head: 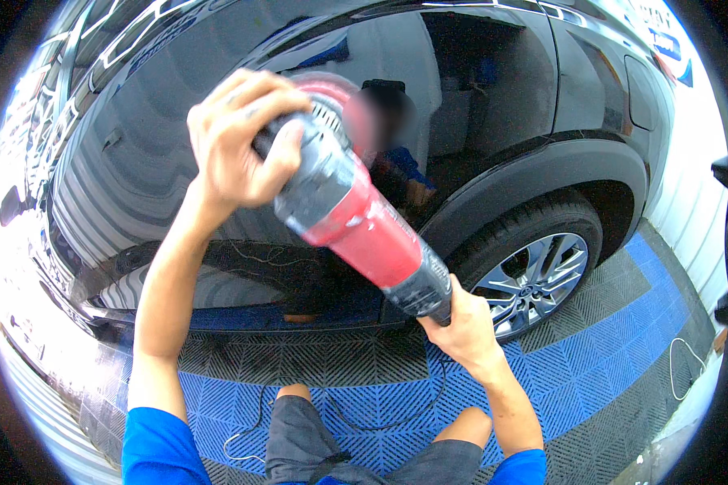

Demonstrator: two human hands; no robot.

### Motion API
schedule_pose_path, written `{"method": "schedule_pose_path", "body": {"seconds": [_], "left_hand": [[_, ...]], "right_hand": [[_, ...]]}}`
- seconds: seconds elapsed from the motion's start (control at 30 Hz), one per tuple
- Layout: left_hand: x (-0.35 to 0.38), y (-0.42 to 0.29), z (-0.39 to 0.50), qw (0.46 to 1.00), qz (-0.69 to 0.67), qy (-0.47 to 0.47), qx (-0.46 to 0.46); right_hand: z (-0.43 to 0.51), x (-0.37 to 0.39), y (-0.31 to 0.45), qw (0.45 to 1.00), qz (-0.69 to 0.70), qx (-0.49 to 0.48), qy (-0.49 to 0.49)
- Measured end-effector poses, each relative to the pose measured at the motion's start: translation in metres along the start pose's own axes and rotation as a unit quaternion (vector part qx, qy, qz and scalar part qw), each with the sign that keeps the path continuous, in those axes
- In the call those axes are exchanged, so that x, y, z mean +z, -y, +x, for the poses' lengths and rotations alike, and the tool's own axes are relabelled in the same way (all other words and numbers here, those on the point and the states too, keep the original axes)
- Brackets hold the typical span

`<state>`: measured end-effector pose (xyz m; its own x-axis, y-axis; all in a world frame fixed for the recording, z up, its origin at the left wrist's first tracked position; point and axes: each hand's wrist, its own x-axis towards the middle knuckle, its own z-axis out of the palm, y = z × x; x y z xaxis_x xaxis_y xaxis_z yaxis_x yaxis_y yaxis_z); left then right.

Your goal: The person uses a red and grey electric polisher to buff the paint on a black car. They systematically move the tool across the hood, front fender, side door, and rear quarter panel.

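A red and black electric car polisher (370, 227) slants across the middle of the view. My left hand (249, 136) is closed around the black grip at its head end, thumb towards me. My right hand (467, 324) holds the black rear end of its handle. The polisher's round reddish pad (327, 91) is at the glossy black rear door (485, 97) of a car, partly hidden by the tool head and my left hand; whether it presses on the paint cannot be told. The door mirrors a person and the surroundings.
Right of the polisher are the car's rear wheel (531, 285) and the dark wheel arch trim (552, 154). A black power cord (394, 427) lies on the blue and grey floor grating (582, 376) by my knees. A pale cable (673, 370) loops near the right wall.
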<state>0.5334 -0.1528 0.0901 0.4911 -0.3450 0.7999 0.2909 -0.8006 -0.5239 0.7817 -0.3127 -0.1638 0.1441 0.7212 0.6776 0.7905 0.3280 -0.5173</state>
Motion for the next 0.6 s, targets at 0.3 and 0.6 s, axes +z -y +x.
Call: {"method": "schedule_pose_path", "body": {"seconds": [0.3, 0.6], "left_hand": [[0.065, -0.02, 0.126, 0.994, -0.033, 0.02, 0.102], [0.142, -0.056, 0.219, 0.991, -0.039, 0.062, 0.116]], "right_hand": [[0.01, -0.04, -0.01, 0.985, 0.129, 0.033, -0.109], [0.01, -0.067, -0.047, 0.947, 0.208, 0.12, -0.215]]}}
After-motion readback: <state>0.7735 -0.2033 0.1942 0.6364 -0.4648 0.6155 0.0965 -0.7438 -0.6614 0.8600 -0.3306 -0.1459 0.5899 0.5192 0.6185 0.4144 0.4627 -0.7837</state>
